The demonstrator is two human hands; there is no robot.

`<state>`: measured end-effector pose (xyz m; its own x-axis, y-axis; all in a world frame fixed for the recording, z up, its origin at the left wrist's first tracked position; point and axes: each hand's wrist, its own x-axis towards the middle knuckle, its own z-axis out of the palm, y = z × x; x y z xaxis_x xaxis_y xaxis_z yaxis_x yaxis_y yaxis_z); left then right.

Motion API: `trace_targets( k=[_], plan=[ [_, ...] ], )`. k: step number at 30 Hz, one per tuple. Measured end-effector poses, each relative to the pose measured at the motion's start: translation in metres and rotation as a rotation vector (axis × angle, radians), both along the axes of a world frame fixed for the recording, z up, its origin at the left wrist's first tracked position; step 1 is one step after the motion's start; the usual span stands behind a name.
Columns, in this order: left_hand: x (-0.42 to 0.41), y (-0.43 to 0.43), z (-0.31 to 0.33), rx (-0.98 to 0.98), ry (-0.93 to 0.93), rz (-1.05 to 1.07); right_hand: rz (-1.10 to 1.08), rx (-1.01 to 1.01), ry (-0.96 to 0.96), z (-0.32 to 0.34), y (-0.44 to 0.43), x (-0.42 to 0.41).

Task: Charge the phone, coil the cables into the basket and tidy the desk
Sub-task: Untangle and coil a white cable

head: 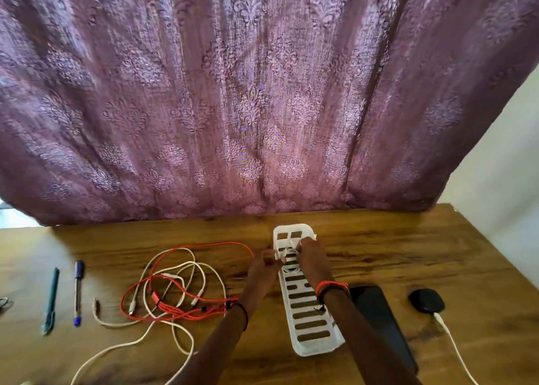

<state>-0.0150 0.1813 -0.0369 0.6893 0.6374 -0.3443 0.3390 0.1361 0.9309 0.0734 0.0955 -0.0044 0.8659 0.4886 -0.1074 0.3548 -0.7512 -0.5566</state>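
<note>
A long white slotted basket [310, 329] lies on the wooden desk [408, 253], running away from me. My left hand [267, 263] and my right hand [310, 255] meet over its far end, both pinching a small white cable [287, 253] between them. To the left, an orange cable [180, 309] and a cream cable [175, 285] lie loosely tangled on the desk. A black phone [379, 320] lies right of the basket, partly hidden by my right forearm. A black charger puck [426, 300] with a white cord sits further right.
Two pens [77, 292] lie near the desk's left side, with a small metal object [4, 303] at the left edge. A purple patterned curtain [262, 93] hangs behind the desk. A white wall is at the right.
</note>
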Motion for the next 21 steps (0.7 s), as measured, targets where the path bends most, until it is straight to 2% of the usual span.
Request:
trace_targets(
  k=[4,6,13,17,21],
  plan=[
    [0.000,0.000,0.000,0.015,-0.001,0.007,0.013,0.025,-0.092,-0.005,-0.001,-0.004],
    [0.000,0.000,-0.001,0.018,0.000,0.012,0.012,0.040,-0.077,-0.003,0.000,-0.005],
    [-0.002,0.000,-0.001,-0.010,-0.005,-0.003,0.044,-0.025,-0.142,-0.003,0.001,-0.007],
    [-0.002,0.000,0.000,-0.033,0.004,-0.005,0.011,0.005,-0.085,0.001,0.000,-0.008],
    [-0.004,-0.001,0.004,-0.021,-0.004,-0.013,0.024,-0.014,-0.116,0.013,0.003,-0.001]
  ],
)
